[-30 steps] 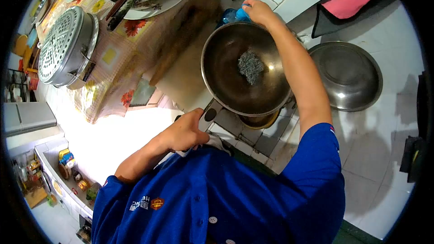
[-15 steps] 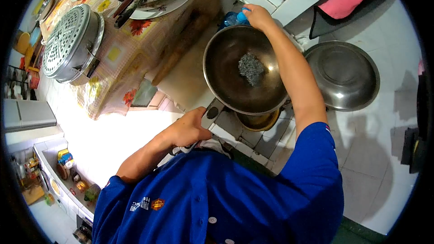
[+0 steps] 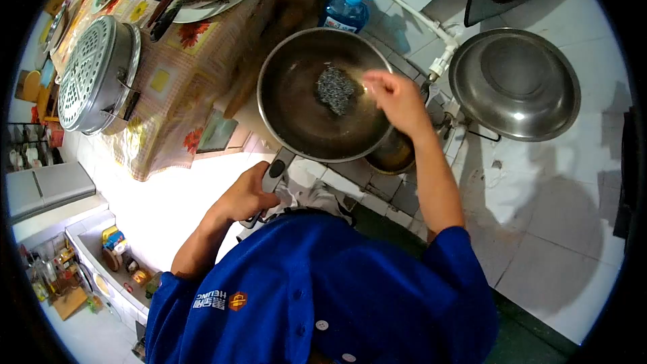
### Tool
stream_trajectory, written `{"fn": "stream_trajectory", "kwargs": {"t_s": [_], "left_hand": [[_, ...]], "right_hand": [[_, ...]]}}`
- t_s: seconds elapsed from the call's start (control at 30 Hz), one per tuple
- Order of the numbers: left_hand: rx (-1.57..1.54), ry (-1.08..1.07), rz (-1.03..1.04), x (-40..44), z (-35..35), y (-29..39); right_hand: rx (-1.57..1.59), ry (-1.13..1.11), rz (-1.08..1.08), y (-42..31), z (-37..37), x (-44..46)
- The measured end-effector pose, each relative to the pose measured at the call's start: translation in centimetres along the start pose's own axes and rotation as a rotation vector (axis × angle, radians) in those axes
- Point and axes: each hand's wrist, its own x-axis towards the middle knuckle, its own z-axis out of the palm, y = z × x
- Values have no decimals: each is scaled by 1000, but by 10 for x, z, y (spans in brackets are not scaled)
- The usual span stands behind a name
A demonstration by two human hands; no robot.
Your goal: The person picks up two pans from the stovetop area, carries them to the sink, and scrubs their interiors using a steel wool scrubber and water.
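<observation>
My left hand point(image 3: 251, 191) is wrapped round the handle point(image 3: 274, 169) of a wok point(image 3: 293, 114). A grey steel-wool scrubber point(image 3: 335, 89) lies inside the wok. My right hand point(image 3: 397, 100) hovers over the wok's right rim, beside the scrubber and apart from it; its fingers are partly bent with a gap between them and nothing held. Behind the wok stands a blue pump bottle point(image 3: 346, 11), which neither hand touches.
A large metal lid point(image 3: 515, 81) leans at the right, near a white pipe point(image 3: 442, 61). At left, a steamer pot point(image 3: 94, 77) stands on a patterned tablecloth point(image 3: 158, 104) with knives point(image 3: 167, 19) and plates. A pan point(image 3: 394, 155) sits below the wok.
My right hand has let go of the blue pump bottle and come down toward the scrubber. The wok has shifted left in view, with my left hand still on its handle.
</observation>
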Motion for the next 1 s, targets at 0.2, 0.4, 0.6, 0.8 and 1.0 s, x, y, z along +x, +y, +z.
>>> {"fn": "stream_trajectory", "kwargs": {"t_s": [0.2,0.4,0.6,0.8,1.0], "left_hand": [[269,134,-85,-2,-20,-36],[242,156,-205,-5,-21,-41],[234,175,-236,-4,-23,-55],[173,193,-251,-1,-26,-67],[163,186,-235,9,-35,-82]], "right_hand": [[-81,95,-102,45,48,-47],[-611,-261,-124,61,122,4],[-717,-199,-137,94,180,50],[-375,-41,-136,84,145,30],[798,330,171,109,58,-38]]}}
